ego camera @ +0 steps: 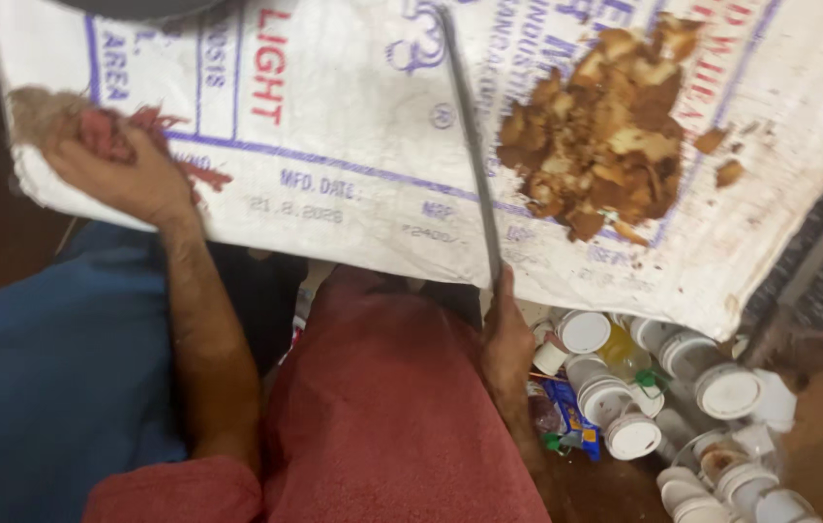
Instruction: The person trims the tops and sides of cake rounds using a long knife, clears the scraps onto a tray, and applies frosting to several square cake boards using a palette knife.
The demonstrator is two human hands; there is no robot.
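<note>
A: What's seen from the head cam?

B: A white woven sack (363, 145) w/ blue and red print is spread flat, approx. across the lap. A pile of brown flaky chips (605, 126) is heaped on its upper right part; a few stray bits are scattered just beside the heap, twd the right edge.

A: Hands?

B: The left hand (126, 169) is closed on the sack's left edge, where frayed fibre and reddish threads are bunched under the fingers. The right hand (508, 339) is wrapped narrowly round the lower end of a long thin metal blade (470, 145). The blade is laid up across the sack, its far end near the top edge, left of the heap, not touching it as far as can be told.

A: How far along is it judged to be?

B: Hard to say. A fair heap is already gathered on the sack, so some cutting or scraping is prob. done. What's being cut isn't shown. Nothing is seen under the blade at this moment, and whether more is left can't be told.

A: Other stuff nearby?

B: Red cloth (392, 416) is seen over the knees, blue cloth (53, 387) at left. Below the sack's right corner, a cluster of small jars w/ white lids (663, 407) is lying on the floor, some tipped, w/ a blue packet (566, 416) betw. them and the right wrist.
</note>
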